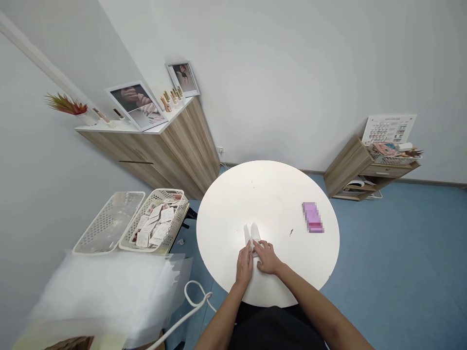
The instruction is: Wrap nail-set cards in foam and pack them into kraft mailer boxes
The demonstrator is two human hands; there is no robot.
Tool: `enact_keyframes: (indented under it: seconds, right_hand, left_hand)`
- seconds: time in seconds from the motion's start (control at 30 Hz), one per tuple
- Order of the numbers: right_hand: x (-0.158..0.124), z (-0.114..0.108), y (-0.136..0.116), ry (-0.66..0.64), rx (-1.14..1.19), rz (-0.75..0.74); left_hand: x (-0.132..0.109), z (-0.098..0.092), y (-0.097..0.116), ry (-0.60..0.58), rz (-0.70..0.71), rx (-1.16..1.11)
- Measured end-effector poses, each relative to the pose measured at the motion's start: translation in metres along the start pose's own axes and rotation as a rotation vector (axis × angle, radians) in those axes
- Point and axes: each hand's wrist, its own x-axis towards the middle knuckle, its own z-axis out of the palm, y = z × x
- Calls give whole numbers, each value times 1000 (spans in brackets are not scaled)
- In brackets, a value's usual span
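A white folded napkin-like piece (251,232) lies near the front of the round white table (262,187). Two upright points of it stick out beyond my fingertips, side by side with a gap between them. My left hand (245,264) holds its left side with the fingers closed together. From the right, my right hand (267,257) pinches and presses the middle, its fingers bent over the white material. The lower part of the piece is partly hidden under both hands. Whether it is paper or cloth I cannot tell.
Right on the table lies a blurred purple pack (313,217). A white basket of small cards (155,223) and another white basket (109,222) stand at left, above plastic sheeting (105,287). A white cable (182,318) runs beside the table. Wooden cabinets (182,150) stand behind.
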Motion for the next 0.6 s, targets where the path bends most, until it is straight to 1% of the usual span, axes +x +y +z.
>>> enact_keyframes:
  seconds: [0.07,0.2,0.27,0.3,0.37,0.4,0.43,0.47,0.53,0.57,0.6]
  right_hand:
    - [8,-2,4,28,138,43]
    - [25,-1,13,159,529,184]
    - [30,-4,15,206,646,219]
    - [32,-6,15,237,649,238]
    - [33,-12,12,320,524,240]
    - [33,-16,9,350,418,199]
    - [33,-19,6,353,310,123]
    - [33,-22,4,327,215,27]
    - [34,-26,2,224,84,-133]
    - [35,-27,3,176,46,-166]
    - [37,-28,4,138,19,-169]
  left_hand:
    - [1,-2,0,-58,49,55]
    - [3,-3,-2,-192,163,246]
    - [3,-1,-3,-213,223,383]
    - [3,1,-4,-212,248,456]
    - [4,4,-6,-206,285,587]
    - [6,5,-8,-210,304,636]
    - [7,6,-10,-220,327,672]
    - [9,6,-12,-232,351,696]
    - [12,5,-16,-255,394,722]
    - [13,5,-18,-263,406,732]
    - [13,5,-20,-269,411,743]
